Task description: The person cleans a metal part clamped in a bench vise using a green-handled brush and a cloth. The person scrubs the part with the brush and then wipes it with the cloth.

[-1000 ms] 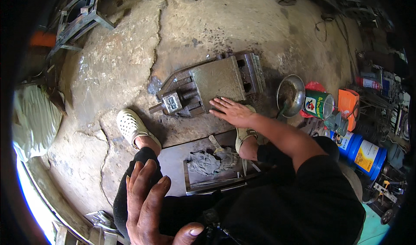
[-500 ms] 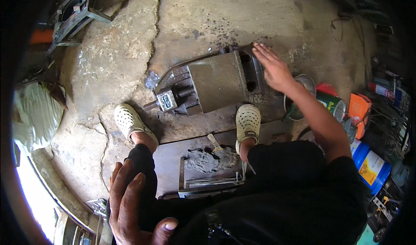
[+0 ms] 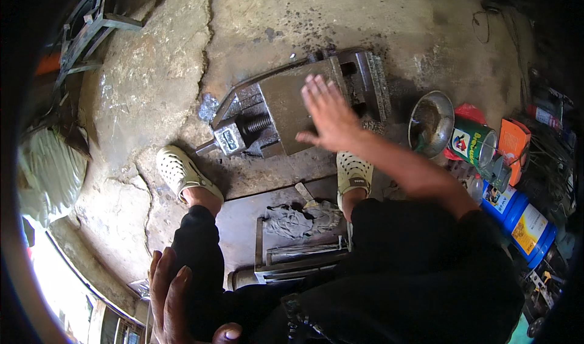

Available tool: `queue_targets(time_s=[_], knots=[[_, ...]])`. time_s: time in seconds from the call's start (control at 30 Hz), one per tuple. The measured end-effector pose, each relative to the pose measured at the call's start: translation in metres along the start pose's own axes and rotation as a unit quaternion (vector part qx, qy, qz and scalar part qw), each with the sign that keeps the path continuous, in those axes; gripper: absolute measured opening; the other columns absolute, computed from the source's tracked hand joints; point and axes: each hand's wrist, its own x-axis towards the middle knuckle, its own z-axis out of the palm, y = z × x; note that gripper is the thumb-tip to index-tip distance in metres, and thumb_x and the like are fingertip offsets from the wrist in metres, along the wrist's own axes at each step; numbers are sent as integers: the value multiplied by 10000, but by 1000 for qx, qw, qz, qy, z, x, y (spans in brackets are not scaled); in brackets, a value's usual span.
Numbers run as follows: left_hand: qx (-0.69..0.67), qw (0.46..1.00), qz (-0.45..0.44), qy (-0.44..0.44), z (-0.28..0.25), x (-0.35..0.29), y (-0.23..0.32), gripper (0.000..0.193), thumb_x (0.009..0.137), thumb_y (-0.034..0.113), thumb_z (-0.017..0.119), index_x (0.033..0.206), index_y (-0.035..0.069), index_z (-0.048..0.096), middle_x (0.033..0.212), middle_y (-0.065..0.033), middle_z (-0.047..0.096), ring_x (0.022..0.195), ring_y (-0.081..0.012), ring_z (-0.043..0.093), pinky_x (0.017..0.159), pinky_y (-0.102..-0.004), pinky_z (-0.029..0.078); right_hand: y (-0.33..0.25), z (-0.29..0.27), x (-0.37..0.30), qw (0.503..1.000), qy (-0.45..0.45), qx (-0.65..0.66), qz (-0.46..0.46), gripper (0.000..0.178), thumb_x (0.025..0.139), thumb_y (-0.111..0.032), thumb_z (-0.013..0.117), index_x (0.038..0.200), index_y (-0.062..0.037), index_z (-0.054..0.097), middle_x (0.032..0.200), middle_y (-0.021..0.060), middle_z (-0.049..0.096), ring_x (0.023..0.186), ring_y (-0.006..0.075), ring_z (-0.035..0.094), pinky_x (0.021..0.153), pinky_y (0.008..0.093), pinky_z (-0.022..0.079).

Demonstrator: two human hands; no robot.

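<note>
A large, grimy metal machine vise (image 3: pixel 283 104) lies on the floor ahead of my feet, its threaded screw and square end block to the left. Over the flat top plate of its sliding jaw is my right hand (image 3: pixel 331 116), palm down with the fingers spread; I cannot tell whether it touches the plate. Nothing is in that hand. At the lower left, close to my left leg, I hold up my left hand (image 3: pixel 173 301), fingers apart and nothing in it. Part of this hand is cut off by the lower edge.
To the right stand a metal bowl (image 3: pixel 431 124), a green can (image 3: pixel 471 142), an orange container (image 3: pixel 512 146) and a blue bucket (image 3: pixel 520 222). A grey rag (image 3: pixel 292 221) lies between my feet, beside a metal frame (image 3: pixel 259 246). A steel stand (image 3: pixel 91 31) is at the far left.
My right hand has moved left, from the fixed jaw at the vise's right end to above the top plate. My left hand has dropped slightly lower in view.
</note>
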Motion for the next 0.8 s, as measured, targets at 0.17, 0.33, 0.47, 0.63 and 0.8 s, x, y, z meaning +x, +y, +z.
queue_targets(time_s=[0.17, 0.33, 0.47, 0.63, 0.8], knots=[[58, 997, 45, 21, -4, 0, 1, 769, 948, 504, 643, 1373, -114, 473, 1440, -351, 455, 1318, -473, 487, 1095, -514, 399, 8, -14, -16, 991, -86, -18, -98, 1108, 880, -740, 492, 1539, 95, 179, 1612, 310, 179, 1509, 444, 182, 1241, 530, 130], [53, 998, 29, 9, -5, 1, 1, 784, 938, 528, 646, 1374, -103, 481, 1433, -356, 460, 1332, -482, 472, 1093, -513, 400, 12, -11, -5, 985, -123, -50, 107, 1144, 882, -807, 389, 1539, 102, 166, 1617, 309, 166, 1506, 442, 190, 1241, 533, 124], [66, 997, 42, 25, -5, -1, 2, 781, 940, 531, 640, 1372, -102, 486, 1433, -344, 469, 1333, -475, 474, 1102, -513, 390, -1, 5, -21, 984, -141, -14, -111, 1144, 863, -861, 309, 1579, 19, 165, 1661, 213, 123, 1540, 359, 127, 1251, 517, 75], [63, 996, 44, 37, -2, -7, 0, 798, 936, 553, 633, 1378, -96, 491, 1439, -335, 469, 1338, -467, 471, 1112, -516, 379, 45, 26, -47, 997, -51, -57, -14, 907, 903, -446, 652, 1567, 0, 224, 1653, 193, 173, 1539, 340, 157, 1252, 506, 135], [45, 994, 78, 56, 0, -24, -6, 811, 949, 573, 603, 1402, -85, 463, 1453, -331, 451, 1358, -450, 448, 1132, -541, 342, 58, 10, -83, 989, -120, 15, -86, 703, 898, -72, 580, 1554, -95, 330, 1663, 109, 216, 1532, 282, 210, 1256, 480, 180]])
